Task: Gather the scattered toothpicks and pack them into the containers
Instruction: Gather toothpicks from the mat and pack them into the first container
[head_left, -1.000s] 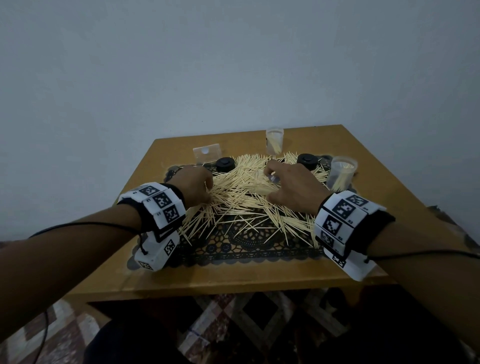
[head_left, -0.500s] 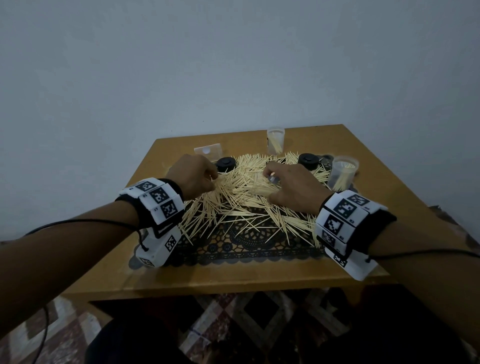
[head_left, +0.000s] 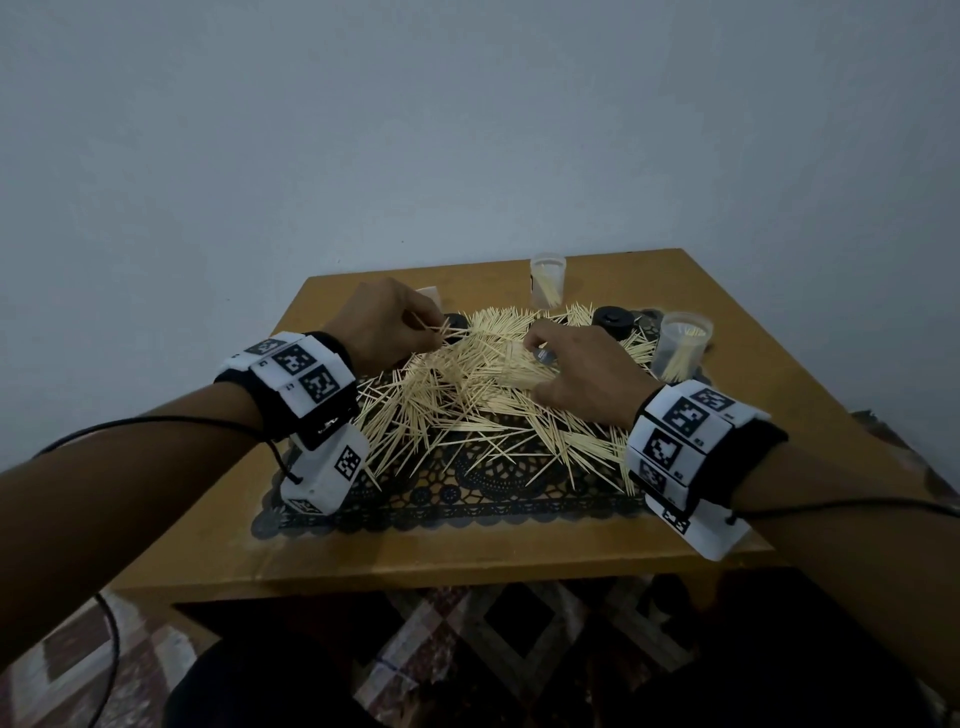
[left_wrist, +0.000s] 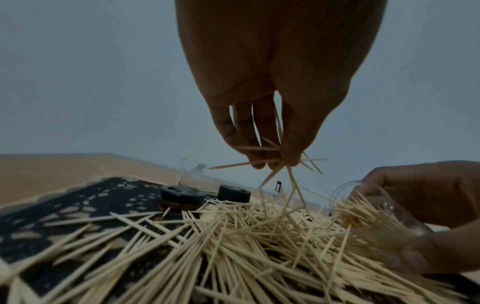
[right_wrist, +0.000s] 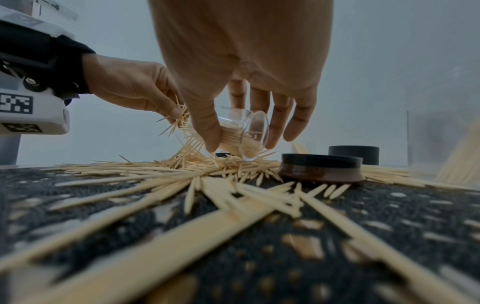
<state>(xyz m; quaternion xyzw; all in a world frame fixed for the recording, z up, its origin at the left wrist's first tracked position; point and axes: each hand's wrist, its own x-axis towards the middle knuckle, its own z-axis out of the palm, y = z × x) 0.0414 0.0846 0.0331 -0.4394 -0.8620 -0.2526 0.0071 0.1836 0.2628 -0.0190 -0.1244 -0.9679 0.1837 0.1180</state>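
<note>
Two hands were in view: one left hand (head_left: 384, 325) and one right hand (head_left: 584, 376). Clear plastic containers numbered four: two upright (head_left: 547, 278) (head_left: 681, 345), one lying behind the left hand (head_left: 432, 295), one held tilted (right_wrist: 244, 135). Black lids: three (left_wrist: 182, 195) (left_wrist: 233, 193) (head_left: 614, 319). Toothpicks (head_left: 467, 395): too many to count.

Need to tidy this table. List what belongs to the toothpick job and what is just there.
Job: toothpicks; tilted container held by right hand; left hand pinching toothpicks; two upright containers; black lids.
Just there: lace mat; table.
</note>
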